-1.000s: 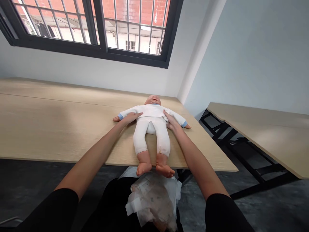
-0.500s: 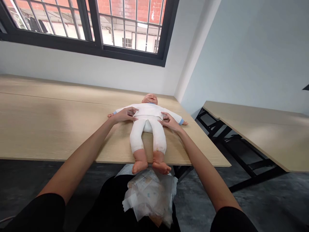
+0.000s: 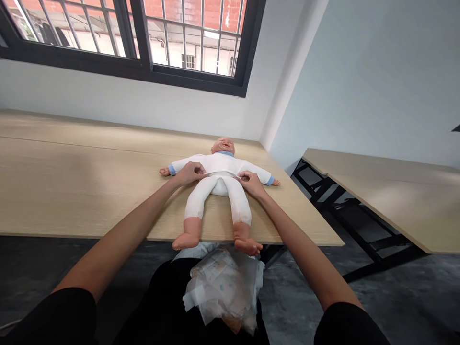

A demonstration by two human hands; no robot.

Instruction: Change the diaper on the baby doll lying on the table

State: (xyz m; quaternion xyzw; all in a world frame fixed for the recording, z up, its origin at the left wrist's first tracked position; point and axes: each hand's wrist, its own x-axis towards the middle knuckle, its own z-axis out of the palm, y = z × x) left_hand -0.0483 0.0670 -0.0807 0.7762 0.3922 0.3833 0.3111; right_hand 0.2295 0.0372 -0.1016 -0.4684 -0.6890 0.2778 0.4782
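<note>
A baby doll (image 3: 222, 165) lies face up on the wooden table (image 3: 89, 191), its head toward the wall and its bare feet hanging over the front edge. White clothing with blue collar and cuffs covers it, the arms spread wide. At the left side of its waist, my left hand (image 3: 190, 173) has its fingers curled in on the hem of the white top (image 3: 220, 166). On the opposite side, my right hand (image 3: 252, 183) pinches the same hem. Both sets of fingertips are partly hidden by the hands and cloth.
A crumpled bundle of white, plastic-like material (image 3: 224, 287) rests on my lap below the doll's feet. Another table (image 3: 388, 191) with black folding legs stands to the right, across a gap. Behind is a wall with a barred window (image 3: 194, 38).
The doll's legs have spread farther apart, the left-side one swinging left. My fingers have closed in at the waist, and the top's hem lies flatter.
</note>
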